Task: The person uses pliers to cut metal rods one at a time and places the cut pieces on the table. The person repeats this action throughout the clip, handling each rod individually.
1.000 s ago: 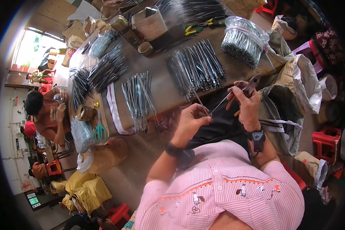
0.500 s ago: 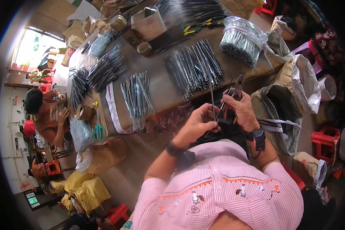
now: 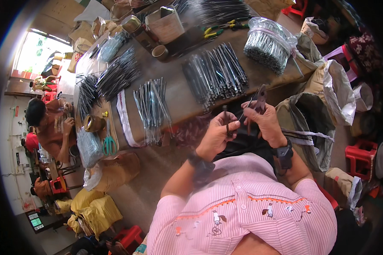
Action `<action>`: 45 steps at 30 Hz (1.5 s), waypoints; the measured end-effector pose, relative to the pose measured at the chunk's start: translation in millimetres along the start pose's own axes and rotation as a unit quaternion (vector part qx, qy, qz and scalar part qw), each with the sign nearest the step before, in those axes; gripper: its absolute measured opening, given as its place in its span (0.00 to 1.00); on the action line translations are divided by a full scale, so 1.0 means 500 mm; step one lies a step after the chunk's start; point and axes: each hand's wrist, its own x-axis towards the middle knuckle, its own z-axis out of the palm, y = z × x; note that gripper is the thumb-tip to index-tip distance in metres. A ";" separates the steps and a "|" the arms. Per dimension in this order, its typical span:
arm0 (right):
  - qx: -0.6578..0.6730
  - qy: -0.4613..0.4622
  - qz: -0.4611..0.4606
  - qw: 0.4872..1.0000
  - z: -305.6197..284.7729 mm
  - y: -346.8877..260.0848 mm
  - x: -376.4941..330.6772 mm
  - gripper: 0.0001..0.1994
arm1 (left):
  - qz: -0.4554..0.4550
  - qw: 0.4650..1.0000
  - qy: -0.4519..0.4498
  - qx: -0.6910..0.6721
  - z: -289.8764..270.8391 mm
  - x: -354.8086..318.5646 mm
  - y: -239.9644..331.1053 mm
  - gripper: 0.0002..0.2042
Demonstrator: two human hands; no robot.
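Workbench (image 3: 178,97) crowded with grey rod bundles; just off its near edge your left hand (image 3: 217,134) pinches a thin rod (image 3: 226,121) while your right hand (image 3: 264,121) clamps pliers (image 3: 259,97), so keep the rod steady and bite squarely.

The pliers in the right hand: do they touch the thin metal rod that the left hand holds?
Cannot tell. In the head view the pliers and the thin metal rod are close together, but their meeting point is too small and dark to see.
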 end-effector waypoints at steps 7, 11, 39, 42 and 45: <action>0.435 -0.036 0.215 0.874 -0.059 0.029 -0.009 0.20 | 0.055 0.996 0.000 0.076 -0.005 -0.008 0.023 0.10; 0.316 -0.238 0.155 0.905 -0.081 0.025 -0.034 0.18 | 0.150 0.972 0.028 0.177 0.012 -0.011 0.020 0.10; -0.425 -0.114 0.006 0.898 -0.081 0.003 -0.058 0.26 | 0.198 0.933 0.060 0.294 0.027 -0.008 0.006 0.09; -0.422 -0.122 -0.007 0.898 -0.074 0.009 -0.054 0.30 | 0.161 0.953 0.061 0.249 0.022 -0.009 0.013 0.09; -0.381 -0.116 -0.026 0.917 -0.068 0.023 -0.045 0.33 | 0.154 0.972 0.096 0.150 -0.013 0.003 0.029 0.09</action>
